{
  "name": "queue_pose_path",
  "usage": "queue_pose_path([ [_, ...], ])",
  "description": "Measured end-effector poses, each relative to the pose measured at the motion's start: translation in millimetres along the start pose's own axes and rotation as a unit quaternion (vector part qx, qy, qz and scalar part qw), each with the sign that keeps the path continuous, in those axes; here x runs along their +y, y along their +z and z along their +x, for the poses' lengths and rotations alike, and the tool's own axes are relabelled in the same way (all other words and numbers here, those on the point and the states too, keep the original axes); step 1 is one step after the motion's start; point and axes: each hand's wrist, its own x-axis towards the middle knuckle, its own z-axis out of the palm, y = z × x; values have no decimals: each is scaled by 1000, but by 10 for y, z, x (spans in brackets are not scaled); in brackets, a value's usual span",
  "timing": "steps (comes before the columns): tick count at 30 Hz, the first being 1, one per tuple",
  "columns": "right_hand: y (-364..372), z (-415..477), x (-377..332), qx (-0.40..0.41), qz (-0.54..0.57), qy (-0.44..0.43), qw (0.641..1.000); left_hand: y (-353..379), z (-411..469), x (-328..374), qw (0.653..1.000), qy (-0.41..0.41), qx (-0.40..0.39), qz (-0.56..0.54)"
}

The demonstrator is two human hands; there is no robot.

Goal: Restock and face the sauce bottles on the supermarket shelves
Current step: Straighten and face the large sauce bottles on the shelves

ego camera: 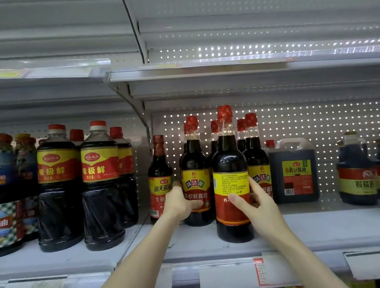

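Front bottle (228, 158): stood at centre frame near the shelf (324, 230) edge, with its back label turned outward.
Right hand (261, 204): wrapped round that bottle's label band, thumb laid on the front.
Left hand (179, 203): closed round the neighbouring bottle (193, 157), just left of centre.
Handling: judged heavy, rigid and probably glass, so breakable; slippery where bare.
Hold: best taken at the labelled waist, not the neck.

large bottle (100, 170): 味极鲜 1L | small bottle (160, 171): 海天酱油 | middle bottle (193, 157): 味达美 | jug (291, 156): 黄豆酱油
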Motion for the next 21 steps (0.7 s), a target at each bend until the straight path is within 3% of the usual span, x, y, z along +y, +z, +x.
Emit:
queue_pose_path([
  [15,-2,-14,-33,1,-1,2,1000,57,33,-69,1000,14,12,-5],
  [21,0,-12,-16,3,-6,1,1000,71,37,-150,999,13,-17,-26],
])
